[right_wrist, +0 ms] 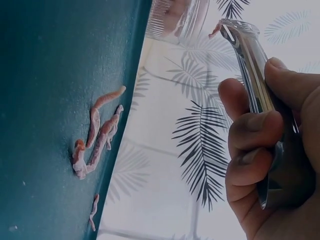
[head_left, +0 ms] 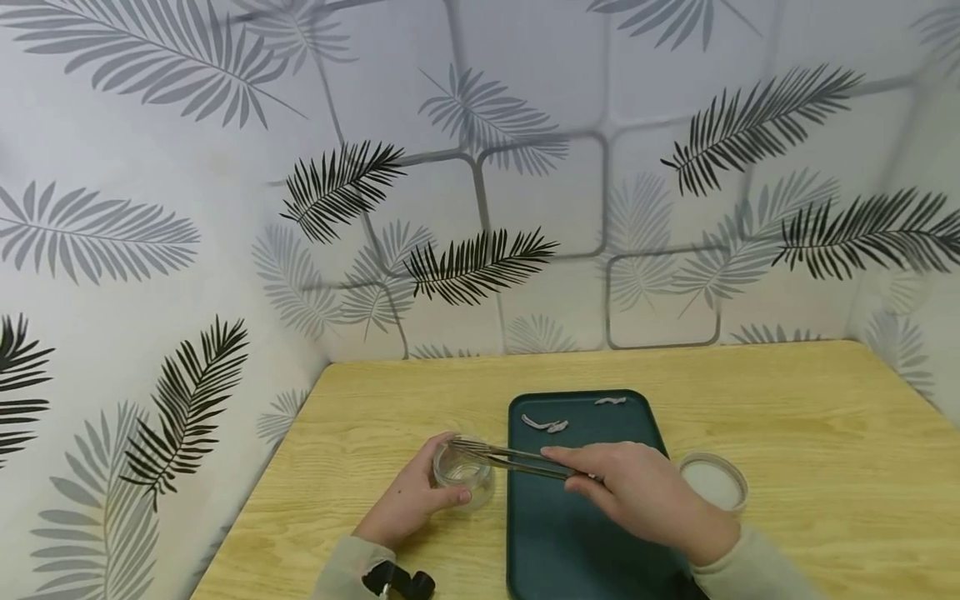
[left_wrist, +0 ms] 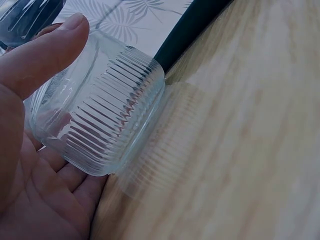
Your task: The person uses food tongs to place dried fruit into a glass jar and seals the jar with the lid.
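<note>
Wood-grain counter has its back edge by leaf-print wall. Left hand curls fingers round glass jar beside tray's left edge; right hand's fingers clamp tongs.

Indoor place, exact kind could not be told: one yellow wood-grain table stood beside pale walls, which bore grey and black feathery fronds and rounded grey outlines.
</note>
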`<state>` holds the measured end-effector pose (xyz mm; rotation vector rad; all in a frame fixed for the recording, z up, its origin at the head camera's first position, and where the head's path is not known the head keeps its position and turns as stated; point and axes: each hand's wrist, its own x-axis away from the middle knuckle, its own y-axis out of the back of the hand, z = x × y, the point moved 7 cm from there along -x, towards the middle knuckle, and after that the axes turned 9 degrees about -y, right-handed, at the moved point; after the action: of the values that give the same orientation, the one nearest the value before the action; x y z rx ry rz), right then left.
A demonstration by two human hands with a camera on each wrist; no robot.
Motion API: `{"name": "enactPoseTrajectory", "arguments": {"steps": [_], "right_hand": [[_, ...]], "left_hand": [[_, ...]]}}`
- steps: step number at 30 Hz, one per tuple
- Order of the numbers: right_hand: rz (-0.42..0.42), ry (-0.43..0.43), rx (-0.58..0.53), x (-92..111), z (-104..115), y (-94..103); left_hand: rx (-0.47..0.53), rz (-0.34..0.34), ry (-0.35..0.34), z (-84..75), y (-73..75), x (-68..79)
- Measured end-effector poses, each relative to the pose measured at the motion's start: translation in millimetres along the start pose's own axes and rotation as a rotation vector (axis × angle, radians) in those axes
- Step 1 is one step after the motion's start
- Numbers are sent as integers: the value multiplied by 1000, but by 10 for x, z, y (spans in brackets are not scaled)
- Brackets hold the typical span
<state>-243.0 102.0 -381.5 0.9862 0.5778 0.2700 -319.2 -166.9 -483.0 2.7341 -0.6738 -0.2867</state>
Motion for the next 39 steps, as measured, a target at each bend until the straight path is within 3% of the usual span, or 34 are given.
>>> {"name": "enactPoseTrajectory", "arguments": {"steps": [12, 24, 31, 39], "right_hand": [[26, -27, 15, 14, -97, -75], [65, -105, 59, 14, -340, 66], [73, -196, 121, 37, -600, 234], [125, -299, 114, 146, -1043, 435]], "left_hand": [[-2, 6, -1, 18, 4, 21], [5, 9, -18, 22, 5, 9], [10, 15, -11, -17, 8, 17], [18, 20, -13, -8, 10, 18]]}}
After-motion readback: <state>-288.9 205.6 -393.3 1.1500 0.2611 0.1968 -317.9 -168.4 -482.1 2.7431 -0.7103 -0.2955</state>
